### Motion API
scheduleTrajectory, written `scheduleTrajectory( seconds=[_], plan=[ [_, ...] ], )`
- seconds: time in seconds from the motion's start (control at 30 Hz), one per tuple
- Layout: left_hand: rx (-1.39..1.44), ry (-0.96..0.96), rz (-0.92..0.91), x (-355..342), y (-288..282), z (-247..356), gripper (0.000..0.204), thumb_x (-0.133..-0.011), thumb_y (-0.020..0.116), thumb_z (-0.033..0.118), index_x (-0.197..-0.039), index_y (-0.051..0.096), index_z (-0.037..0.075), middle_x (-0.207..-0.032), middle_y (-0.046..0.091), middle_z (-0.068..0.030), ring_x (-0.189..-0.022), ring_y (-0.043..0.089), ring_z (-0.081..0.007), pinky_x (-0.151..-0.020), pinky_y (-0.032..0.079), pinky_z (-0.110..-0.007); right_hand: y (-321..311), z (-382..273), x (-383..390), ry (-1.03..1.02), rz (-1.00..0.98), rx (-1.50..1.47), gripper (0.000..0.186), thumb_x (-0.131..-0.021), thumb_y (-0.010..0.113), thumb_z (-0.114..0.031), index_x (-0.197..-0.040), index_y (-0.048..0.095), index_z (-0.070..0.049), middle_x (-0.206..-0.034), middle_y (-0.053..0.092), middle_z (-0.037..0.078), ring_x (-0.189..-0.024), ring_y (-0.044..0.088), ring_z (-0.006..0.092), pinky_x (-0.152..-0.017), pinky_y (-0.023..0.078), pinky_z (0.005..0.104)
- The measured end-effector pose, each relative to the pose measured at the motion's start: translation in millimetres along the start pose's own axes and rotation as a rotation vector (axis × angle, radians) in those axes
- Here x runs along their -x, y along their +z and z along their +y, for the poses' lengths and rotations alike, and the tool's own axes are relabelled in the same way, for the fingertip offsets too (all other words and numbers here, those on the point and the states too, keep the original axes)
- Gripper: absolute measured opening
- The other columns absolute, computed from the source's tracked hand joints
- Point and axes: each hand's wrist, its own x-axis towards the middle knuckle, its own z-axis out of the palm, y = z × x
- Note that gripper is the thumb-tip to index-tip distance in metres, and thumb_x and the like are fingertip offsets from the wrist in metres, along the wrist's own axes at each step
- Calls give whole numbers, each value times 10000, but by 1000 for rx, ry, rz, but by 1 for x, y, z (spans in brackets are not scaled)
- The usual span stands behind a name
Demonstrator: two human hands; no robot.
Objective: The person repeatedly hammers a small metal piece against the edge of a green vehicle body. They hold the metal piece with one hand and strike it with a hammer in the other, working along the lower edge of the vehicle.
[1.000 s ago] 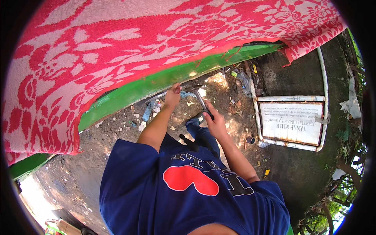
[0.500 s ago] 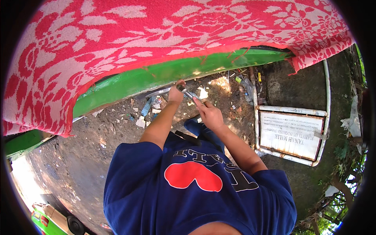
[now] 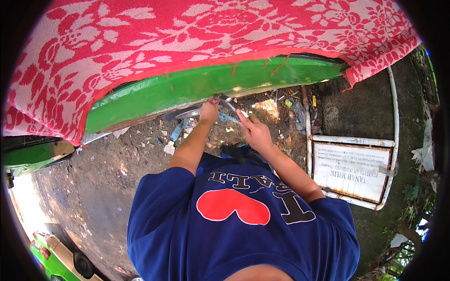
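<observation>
My right hand [image 3: 257,133] is closed around the handle of what looks like a hammer [image 3: 231,105], its metal head up beside my left hand's fingers. My left hand [image 3: 209,111] is closed at the lower edge of a green car body panel [image 3: 197,84]; whatever it pinches is too small to make out. A red and pink floral towel [image 3: 154,28] drapes over the upper part of the panel. Just left of my left hand, a curved grey piece [image 3: 188,113] lies under the panel's edge.
Dirt ground [image 3: 108,164] carries scattered pale chips and blue scraps [image 3: 178,129]. To the right stands a rusty white pipe frame with a sign board [image 3: 351,164]. Another green vehicle [image 3: 56,257] is at the lower left. Plants edge the far right.
The hammer's head has shifted slightly right and up, and its shaft stands steeper. My right hand has moved a little right. The whole view has tilted slightly.
</observation>
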Motion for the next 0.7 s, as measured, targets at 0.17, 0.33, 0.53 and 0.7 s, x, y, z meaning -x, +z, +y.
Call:
scheduleTrajectory(
  seconds=[0.17,0.33,0.53,0.7],
  plan=[
    [1,-10,6,2,-3,8,334,-956,525,258,-1228,539,66,-905,663,-297,-883,645,-479,-772,531,-555,-10,-6,0,61,52,-205,470,-934,618,-173,-1392,539,-247,-798,610,157,-631,621,352,-599,523,433],
    [94,-106,-1,-1,4,7,232,-916,565,225,-1116,605,114,-897,668,-276,-901,646,-465,-776,517,-547,8,8,-15,29,-41,-52,502,-917,640,-117,-1400,542,-215,-761,603,148,-631,606,331,-603,492,413],
    [-23,69,65,-18,7,-39,192,-924,546,200,-1105,598,162,-883,654,-274,-891,633,-480,-751,515,-546,7,-13,-5,27,66,-123,472,-926,627,-142,-1387,550,-214,-787,606,143,-600,582,335,-566,487,422],
    [18,-123,-13,-3,18,10,310,-914,571,245,-1193,576,108,-893,668,-271,-901,645,-463,-785,518,-546,14,5,15,81,108,-196,491,-927,618,-158,-1404,527,-231,-769,582,140,-625,600,332,-558,490,437]
  ],
)
